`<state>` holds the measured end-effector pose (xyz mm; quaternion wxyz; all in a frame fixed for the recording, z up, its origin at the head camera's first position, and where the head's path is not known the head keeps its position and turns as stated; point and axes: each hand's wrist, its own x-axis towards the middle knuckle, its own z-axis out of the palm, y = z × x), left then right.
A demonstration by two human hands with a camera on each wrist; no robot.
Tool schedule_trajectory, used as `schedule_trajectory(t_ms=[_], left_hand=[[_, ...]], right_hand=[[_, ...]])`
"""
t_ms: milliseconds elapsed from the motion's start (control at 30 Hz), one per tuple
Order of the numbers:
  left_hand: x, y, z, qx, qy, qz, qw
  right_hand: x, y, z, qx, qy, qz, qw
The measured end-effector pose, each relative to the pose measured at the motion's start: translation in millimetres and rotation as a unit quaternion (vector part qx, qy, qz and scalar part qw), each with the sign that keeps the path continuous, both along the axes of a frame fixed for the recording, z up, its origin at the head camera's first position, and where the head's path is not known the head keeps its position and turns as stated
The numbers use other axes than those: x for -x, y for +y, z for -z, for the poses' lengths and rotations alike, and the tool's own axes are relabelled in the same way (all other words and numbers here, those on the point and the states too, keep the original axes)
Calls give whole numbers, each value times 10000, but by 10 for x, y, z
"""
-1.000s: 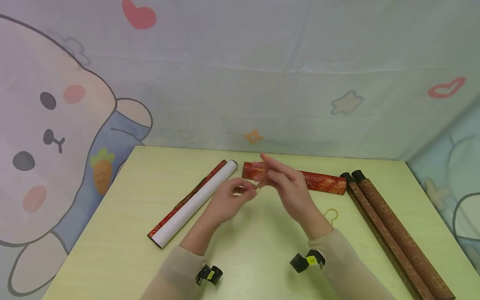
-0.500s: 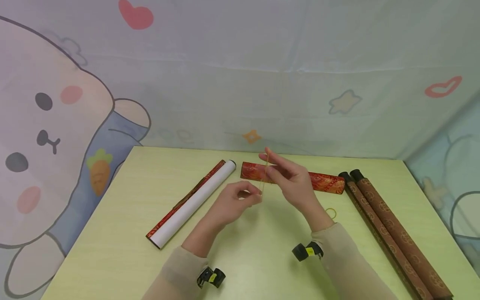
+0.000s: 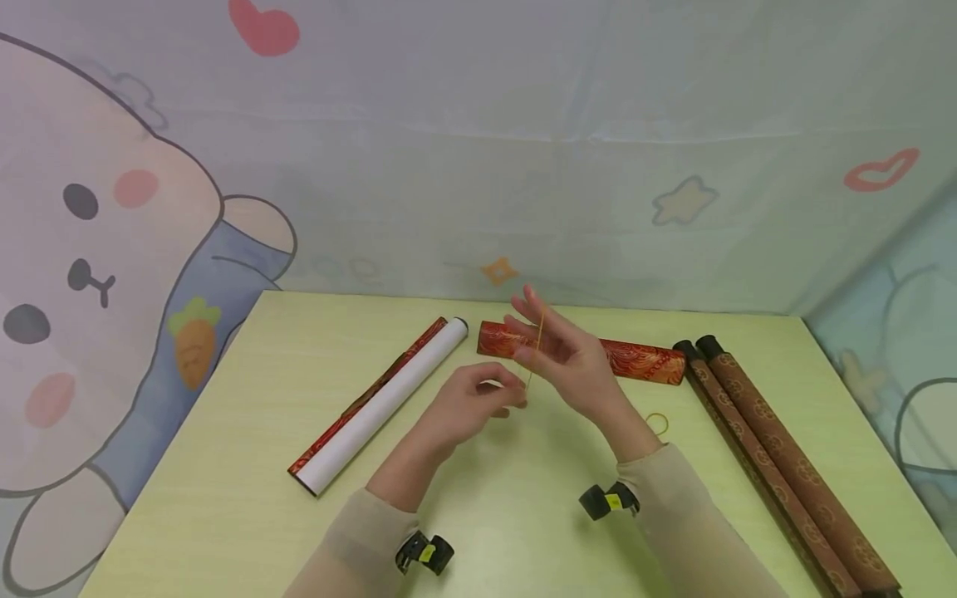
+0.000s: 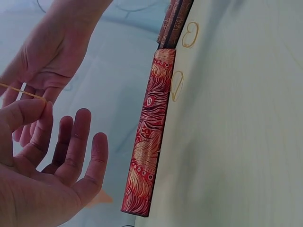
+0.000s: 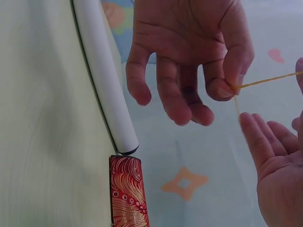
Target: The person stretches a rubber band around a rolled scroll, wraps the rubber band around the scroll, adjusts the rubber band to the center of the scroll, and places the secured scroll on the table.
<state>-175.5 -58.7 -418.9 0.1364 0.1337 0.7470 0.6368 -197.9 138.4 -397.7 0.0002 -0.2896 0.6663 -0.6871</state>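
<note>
My left hand (image 3: 471, 404) pinches a thin yellow rubber band (image 5: 270, 80) between thumb and index finger, its other fingers spread loosely. Stretched taut, the band runs from that pinch to my right hand (image 3: 579, 365), where it passes over the spread thumb and fingers. The right hand's fingers are fairly straight, palm turned toward the left hand. Both hands are above the middle of the table. More yellow rubber bands lie on the table, one looped band (image 3: 667, 423) beside the right wrist and another band (image 4: 182, 78) near a red patterned roll.
A scroll with white backing (image 3: 385, 407) and red edging lies slanted at left. The red and gold roll (image 3: 646, 363) lies across the back, behind the right hand. Two brown patterned scrolls (image 3: 777, 448) with black ends lie along the right. A printed cloth (image 3: 463, 166) hangs behind the table.
My hands have drawn apart slightly, the right going up and the left down a little. The band between them is now visibly stretched. The scrolls have not moved.
</note>
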Motion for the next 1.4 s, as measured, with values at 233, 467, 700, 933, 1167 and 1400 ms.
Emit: schedule_trajectory(t_ms=[233, 467, 700, 933, 1167, 1400], left_hand=[[0, -34, 47, -306, -360, -125, 9988], [1, -51, 97, -478, -608, -179, 9968], [4, -77, 110, -153, -641, -295, 9974], [32, -253, 78, 780, -286, -376, 9958], [127, -488, -33, 1805, 184, -711, 9808], [235, -663, -190, 2150, 535, -760, 9722]], right_hand=[[-63, -48, 5, -998, 108, -131, 9949], [-109, -47, 7, -1771, 657, -64, 9820], [-121, -7, 15, -2082, 657, -81, 9759], [-114, 70, 67, -2034, 192, -97, 9789], [-108, 126, 125, -2033, -10, -139, 9790], [-94, 149, 141, -2170, 21, -134, 9761]])
